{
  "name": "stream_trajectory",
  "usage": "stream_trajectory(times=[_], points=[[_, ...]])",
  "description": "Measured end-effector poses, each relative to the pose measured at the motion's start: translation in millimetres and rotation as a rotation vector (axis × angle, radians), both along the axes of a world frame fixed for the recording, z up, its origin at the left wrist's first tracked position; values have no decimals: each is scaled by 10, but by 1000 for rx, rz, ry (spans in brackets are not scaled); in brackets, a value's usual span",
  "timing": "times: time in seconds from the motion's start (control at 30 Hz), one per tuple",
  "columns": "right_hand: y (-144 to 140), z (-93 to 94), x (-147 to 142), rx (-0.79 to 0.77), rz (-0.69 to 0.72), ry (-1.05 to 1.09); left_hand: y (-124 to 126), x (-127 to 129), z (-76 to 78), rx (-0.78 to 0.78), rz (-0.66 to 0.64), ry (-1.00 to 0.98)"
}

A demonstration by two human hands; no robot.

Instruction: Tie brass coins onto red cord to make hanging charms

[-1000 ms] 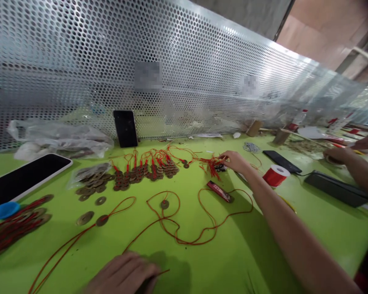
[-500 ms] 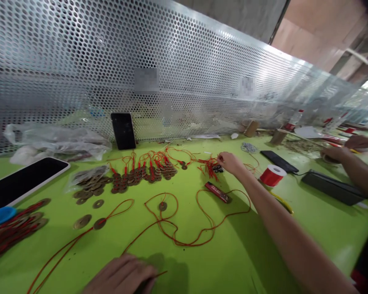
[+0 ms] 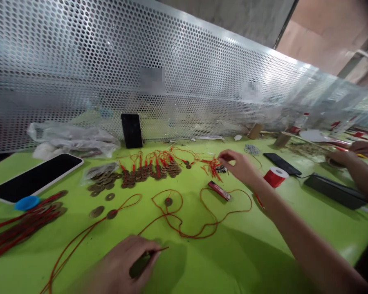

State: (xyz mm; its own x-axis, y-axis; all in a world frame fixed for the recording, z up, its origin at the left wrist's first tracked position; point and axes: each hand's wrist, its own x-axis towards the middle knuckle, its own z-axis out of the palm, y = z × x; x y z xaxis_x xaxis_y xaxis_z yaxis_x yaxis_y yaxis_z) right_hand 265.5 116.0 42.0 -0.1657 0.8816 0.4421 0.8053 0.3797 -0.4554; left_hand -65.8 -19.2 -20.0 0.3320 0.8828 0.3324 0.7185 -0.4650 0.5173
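Note:
At the near edge my left hand [image 3: 135,255] pinches a thin red cord [image 3: 199,237] between thumb and fingertips, with a short end poking out. The cord loops across the green table and runs through a round coin with a hole [image 3: 168,201]. Farther off, my right hand [image 3: 236,162] is closed in a pinch above a small pile of red cord pieces [image 3: 213,166] and dark beads [image 3: 221,169]. Whatever its fingertips hold is too small to make out. A red, box-like packet [image 3: 219,190] lies just in front of that pile.
Rows of coins with red knots [image 3: 153,170] lie mid-table, near loose coins [image 3: 102,181]. Corded coins [image 3: 33,224] and a large phone [image 3: 37,177] are left. A red spool [image 3: 276,177] and black case [image 3: 334,191] stand right, near another person's hands [image 3: 343,157].
My left hand has risen into fuller view, still pinching the cord end. The right hand stays by the red pile, its fingers lifted slightly. The camera view has shifted slightly left.

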Motion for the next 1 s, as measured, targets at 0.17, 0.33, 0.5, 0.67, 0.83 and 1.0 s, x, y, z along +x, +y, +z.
stream_trajectory(times=[0.17,0.33,0.5,0.67,0.83,1.0], points=[[-532,-99,-425,-299,431,-194,-16,24,68,-34,53,-24],[-651,-288,-542,-279,423,-466,-22,32,112,-25,33,12],[-743,-211,-537,-260,370,-388,-28,51,202,-40,-15,153],[-944,-134,-643,-342,395,-355,9,-7,236,-20,-27,356],[-1022,-169,-545,-397,448,-488,39,-114,331,-14,4,389],[-760,-198,-362,-221,76,-460,21,-91,417,-87,-8,449]])
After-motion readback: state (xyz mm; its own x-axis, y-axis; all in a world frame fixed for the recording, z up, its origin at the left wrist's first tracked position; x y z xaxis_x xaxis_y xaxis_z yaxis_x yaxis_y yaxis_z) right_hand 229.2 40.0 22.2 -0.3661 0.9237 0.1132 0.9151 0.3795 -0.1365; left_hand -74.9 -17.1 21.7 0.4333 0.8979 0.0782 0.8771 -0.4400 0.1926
